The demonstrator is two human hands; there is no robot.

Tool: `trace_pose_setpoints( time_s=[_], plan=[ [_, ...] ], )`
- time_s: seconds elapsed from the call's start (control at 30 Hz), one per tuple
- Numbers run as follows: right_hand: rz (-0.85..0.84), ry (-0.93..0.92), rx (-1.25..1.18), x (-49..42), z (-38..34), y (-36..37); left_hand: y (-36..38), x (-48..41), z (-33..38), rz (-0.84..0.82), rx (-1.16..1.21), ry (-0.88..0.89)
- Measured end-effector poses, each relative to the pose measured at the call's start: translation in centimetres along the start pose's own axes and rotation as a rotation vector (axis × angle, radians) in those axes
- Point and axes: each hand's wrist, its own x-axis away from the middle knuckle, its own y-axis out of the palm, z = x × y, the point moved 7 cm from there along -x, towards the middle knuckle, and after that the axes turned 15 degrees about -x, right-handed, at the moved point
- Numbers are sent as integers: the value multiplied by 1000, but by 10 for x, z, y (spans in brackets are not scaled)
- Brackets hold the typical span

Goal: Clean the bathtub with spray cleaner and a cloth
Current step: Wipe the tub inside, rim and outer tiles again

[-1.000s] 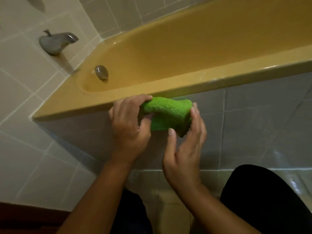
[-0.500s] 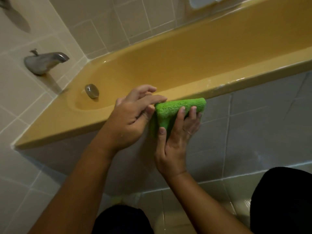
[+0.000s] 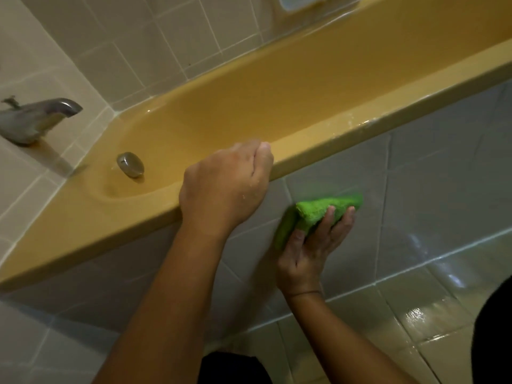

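The cloth point(image 3: 327, 209) is a bright green, nubby terry wad, folded into a thick roll. Its long axis runs nearly level, rising a little to the right, almost parallel with the rim point(image 3: 360, 128) above it. It lies flat against the tiled panel point(image 3: 432, 176) under the tub, just below the rim and not touching it.

My right hand point(image 3: 313, 245) grips it from below, fingers curled over the outer face and thumb on the near end, palm pushing it to the tile. This hand has the cloth, so I judge any wipe will run along the roll's axis, sideways along the panel. To reach the tub point(image 3: 249, 106) itself, the cloth must go up and over the rim, away from me.

My left hand point(image 3: 224, 187) is curled into a loose fist on top of the rim, left of the cloth and close to it, holding nothing I can see. Whether the fingers hook the lip I cannot tell.

The tub is mustard-yellow, smooth and glossy, long and narrow, with wet streaks on the rim. A round metal plate point(image 3: 130, 164) sits at its rounded end below a dull grey spout point(image 3: 36, 117). The panel tiles are pale grey with thin grout lines. The floor point(image 3: 415, 314) shines as if wet. No spray cleaner is in view.
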Motion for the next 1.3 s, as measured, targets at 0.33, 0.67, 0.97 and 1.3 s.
trace_pose_setpoints(
  time_s=[0.33,0.67,0.97,1.3],
  plan=[
    [341,968,-76,112,168,-57,0,0,0,77,-26,-50],
    [780,1382,-366,114,163,-54,0,3,0,51,-57,-108],
    [241,487,-179,-64,-23,-9,1,-4,8,-69,27,32],
    [123,-85,105,-117,-35,-28,0,-26,39,-154,175,229]
  ],
)
